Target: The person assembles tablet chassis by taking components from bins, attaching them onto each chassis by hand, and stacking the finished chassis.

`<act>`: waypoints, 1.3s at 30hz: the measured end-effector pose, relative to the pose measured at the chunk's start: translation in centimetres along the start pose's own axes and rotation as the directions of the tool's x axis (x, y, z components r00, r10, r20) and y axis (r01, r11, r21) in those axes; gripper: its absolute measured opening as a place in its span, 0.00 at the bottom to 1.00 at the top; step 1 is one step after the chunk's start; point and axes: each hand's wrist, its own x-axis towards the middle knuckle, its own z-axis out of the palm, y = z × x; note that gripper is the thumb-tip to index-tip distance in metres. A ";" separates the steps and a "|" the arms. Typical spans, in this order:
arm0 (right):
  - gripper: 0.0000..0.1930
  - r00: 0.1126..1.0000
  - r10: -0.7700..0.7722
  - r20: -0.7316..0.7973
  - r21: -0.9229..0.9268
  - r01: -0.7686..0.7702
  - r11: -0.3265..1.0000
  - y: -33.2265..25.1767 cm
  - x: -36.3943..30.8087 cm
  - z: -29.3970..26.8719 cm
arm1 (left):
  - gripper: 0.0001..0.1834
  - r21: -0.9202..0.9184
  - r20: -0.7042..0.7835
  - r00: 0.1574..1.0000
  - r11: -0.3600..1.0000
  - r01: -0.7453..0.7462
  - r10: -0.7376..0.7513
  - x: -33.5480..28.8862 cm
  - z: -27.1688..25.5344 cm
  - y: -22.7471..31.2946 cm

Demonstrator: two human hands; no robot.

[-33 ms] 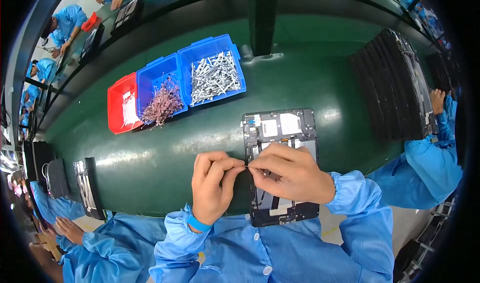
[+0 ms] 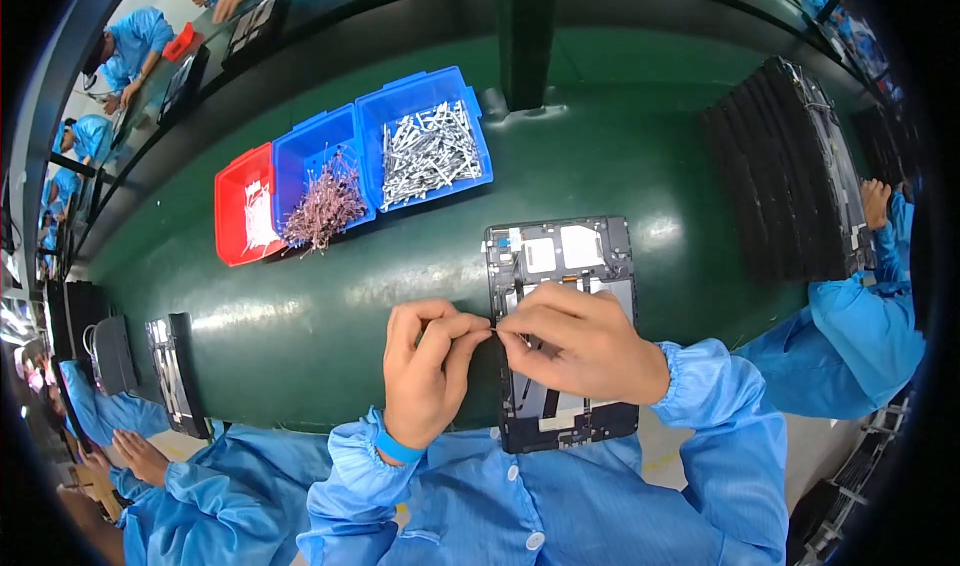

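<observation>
Pinching at one tiny spot, the two hands meet over the left edge of an opened tablet (image 2: 535, 401) in the head view. The left hand (image 2: 425, 361) has thumb and forefinger pressed together; the right hand (image 2: 575, 341) does the same, its palm side above the tablet. Between the fingertips shows a thin piece (image 2: 494, 331), too small to identify. The tablet lies on the green table (image 2: 350, 276), near the person's body, inner parts exposed.

The step in hand looks like preparing or straightening that piece by feel. The next move seems to call for a light, steady pinch and good aim, without snagging the exposed parts below.

Beyond the hands, to the left, three bins stand side by side. The red bin (image 2: 230, 206) holds slim white pieces (image 2: 259, 216). The middle blue bin (image 2: 296, 148) holds a tangle of pinkish-brown wires (image 2: 325, 206), some hanging over its front rim. The right blue bin (image 2: 410, 91) holds a loose heap of silvery strips (image 2: 432, 156). Whether the pinched piece is of a kind with any of these, I cannot tell.
</observation>
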 end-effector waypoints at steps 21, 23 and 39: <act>0.05 0.990 0.116 0.083 -0.069 -0.110 0.992 3.5 0.7 0.4 | 0.07 -0.401 0.558 0.622 0.479 0.781 -0.548 3.3 0.7 -2.6; 0.05 0.989 0.118 0.085 -0.076 -0.111 0.991 3.5 0.7 0.4 | 0.08 -0.367 0.570 0.610 0.493 0.789 -0.551 3.5 0.7 -2.6; 0.05 0.994 0.077 0.082 -0.100 -0.068 0.993 3.8 0.4 0.3 | 0.07 -0.331 0.546 0.621 0.536 0.777 -0.563 3.6 1.0 -2.3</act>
